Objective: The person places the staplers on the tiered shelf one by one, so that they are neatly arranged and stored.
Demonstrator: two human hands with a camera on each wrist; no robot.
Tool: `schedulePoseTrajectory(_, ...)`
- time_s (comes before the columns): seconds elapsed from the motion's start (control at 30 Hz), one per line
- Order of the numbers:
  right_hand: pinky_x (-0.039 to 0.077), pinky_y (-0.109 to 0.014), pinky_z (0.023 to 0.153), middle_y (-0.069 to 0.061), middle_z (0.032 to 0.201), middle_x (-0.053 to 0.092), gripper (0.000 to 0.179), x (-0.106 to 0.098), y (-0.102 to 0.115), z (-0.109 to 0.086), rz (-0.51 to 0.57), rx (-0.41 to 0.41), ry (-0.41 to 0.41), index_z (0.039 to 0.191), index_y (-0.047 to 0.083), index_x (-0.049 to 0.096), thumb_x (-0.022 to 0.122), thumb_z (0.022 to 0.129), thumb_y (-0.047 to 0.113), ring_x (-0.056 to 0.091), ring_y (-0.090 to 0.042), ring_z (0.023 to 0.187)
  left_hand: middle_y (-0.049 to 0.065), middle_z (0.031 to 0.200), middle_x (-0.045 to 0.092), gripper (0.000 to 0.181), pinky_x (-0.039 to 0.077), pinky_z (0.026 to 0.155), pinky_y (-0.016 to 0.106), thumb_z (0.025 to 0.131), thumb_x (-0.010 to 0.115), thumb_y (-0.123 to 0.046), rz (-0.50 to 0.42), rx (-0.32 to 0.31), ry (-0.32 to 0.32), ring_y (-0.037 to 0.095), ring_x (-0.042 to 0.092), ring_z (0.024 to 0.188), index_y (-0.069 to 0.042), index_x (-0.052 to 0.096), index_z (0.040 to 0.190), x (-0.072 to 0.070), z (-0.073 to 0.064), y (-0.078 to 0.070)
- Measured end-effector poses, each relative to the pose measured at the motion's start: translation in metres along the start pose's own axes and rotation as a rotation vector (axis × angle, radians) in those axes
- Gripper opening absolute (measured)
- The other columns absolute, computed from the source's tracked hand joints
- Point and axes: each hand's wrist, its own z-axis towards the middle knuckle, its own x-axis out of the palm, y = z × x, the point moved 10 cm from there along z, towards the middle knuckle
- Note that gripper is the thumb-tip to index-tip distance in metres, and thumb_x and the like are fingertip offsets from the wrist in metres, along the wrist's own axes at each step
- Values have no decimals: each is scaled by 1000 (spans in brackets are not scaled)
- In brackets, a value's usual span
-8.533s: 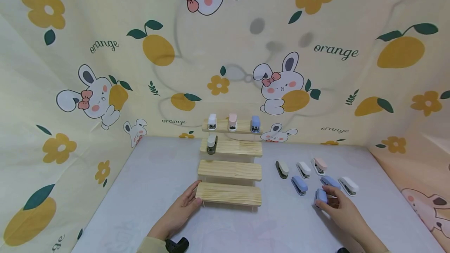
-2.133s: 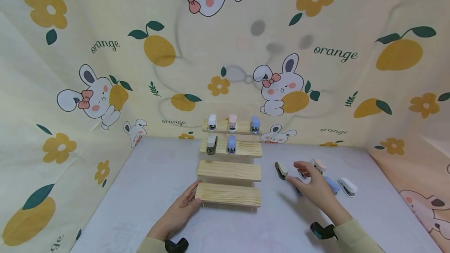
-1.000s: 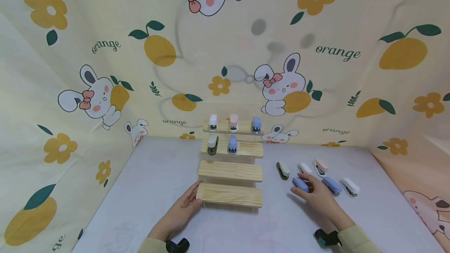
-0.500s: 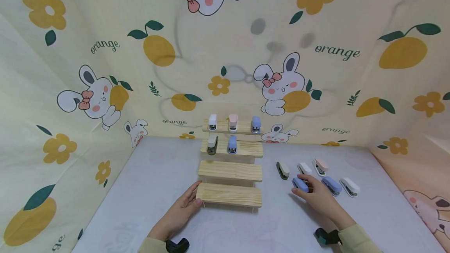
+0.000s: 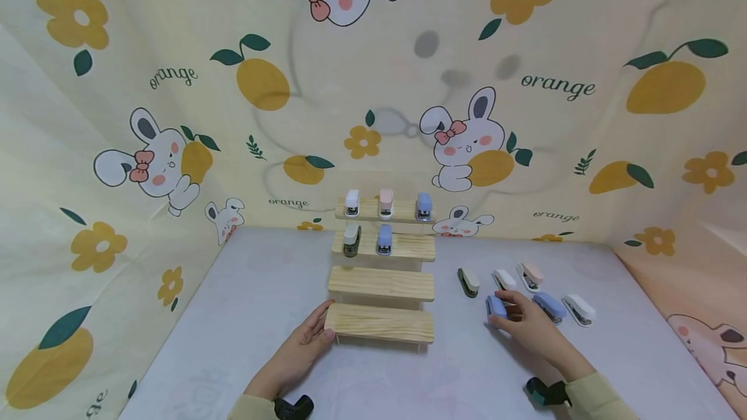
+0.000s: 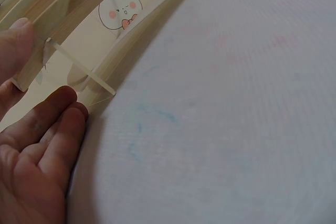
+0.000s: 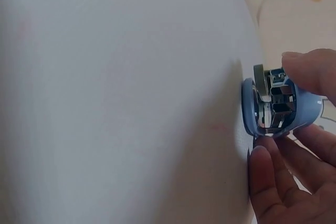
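Note:
My left hand (image 5: pixel 297 350) grips the left end of the lowest board of a stepped wooden rack (image 5: pixel 379 324); in the left wrist view the thumb (image 6: pixel 16 48) lies on the board. My right hand (image 5: pixel 533 329) pinches a small blue stapler (image 5: pixel 495 307) between thumb and fingers, right of the rack. In the right wrist view, this stapler's (image 7: pixel 310 109) metal end faces the camera, close to the cloth. The top shelf carries a white stapler (image 5: pixel 352 203), a pink one and a blue one. On the second shelf stand a dark-based stapler (image 5: pixel 352 240) and a blue stapler (image 5: pixel 384 240).
Around my right hand lie a dark-based stapler (image 5: pixel 468 282), a white stapler (image 5: pixel 503 279), a pink stapler (image 5: pixel 530 276), a blue stapler (image 5: pixel 549 308) and another white stapler (image 5: pixel 580 310). A printed cloth (image 5: pixel 362 63) hangs behind the table (image 5: pixel 245 290).
A blue stapler went from the table to the second shelf. My right hand came back, took hold of another blue stapler and turned it slightly. My left hand stayed on the rack.

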Motion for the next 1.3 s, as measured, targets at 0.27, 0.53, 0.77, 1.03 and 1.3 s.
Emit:
schedulePoseTrajectory(0.27, 55, -44, 84, -20, 132, 53, 72, -1, 1, 0, 3, -9, -30, 141, 8, 45, 73, 85, 45, 54, -36, 114, 13, 153, 33, 69, 25, 113, 38, 97, 55, -38, 4, -6, -1, 23, 32, 139, -25, 21, 155, 0, -1, 0)
schedulePoseTrajectory(0.53, 56, -41, 80, -20, 129, 54, 71, -7, 9, -3, 27, -29, -76, 140, 8, 46, 72, 85, 45, 57, -32, 109, 12, 153, 33, 69, 24, 113, 37, 97, 56, -39, 7, -3, -3, 22, 32, 139, -25, 21, 155, 0, -1, 0)
schedulePoseTrajectory(0.77, 55, -44, 83, -22, 134, 51, 67, -19, 29, -7, 40, -94, -142, 140, 7, 45, 72, 88, 40, 61, -33, 106, 12, 153, 33, 69, 25, 112, 36, 97, 56, -38, 5, 1, -13, 22, 32, 139, -25, 21, 155, -1, 0, 1)
schedulePoseTrajectory(1.03, 56, -30, 77, -21, 132, 50, 66, -31, 60, -11, 104, -193, -196, 140, 6, 43, 70, 89, 37, 59, -34, 107, 12, 153, 34, 68, 26, 112, 37, 97, 56, -37, 4, 3, -10, 22, 33, 139, -26, 22, 155, -1, 0, 1)
schedulePoseTrajectory(1.3, 55, -24, 74, -15, 127, 52, 67, -40, 95, -14, 120, -259, -255, 139, 10, 44, 70, 88, 43, 60, -29, 103, 13, 152, 35, 69, 27, 112, 37, 97, 56, -38, -5, 13, 0, 23, 34, 138, -25, 21, 155, 0, 0, -1)
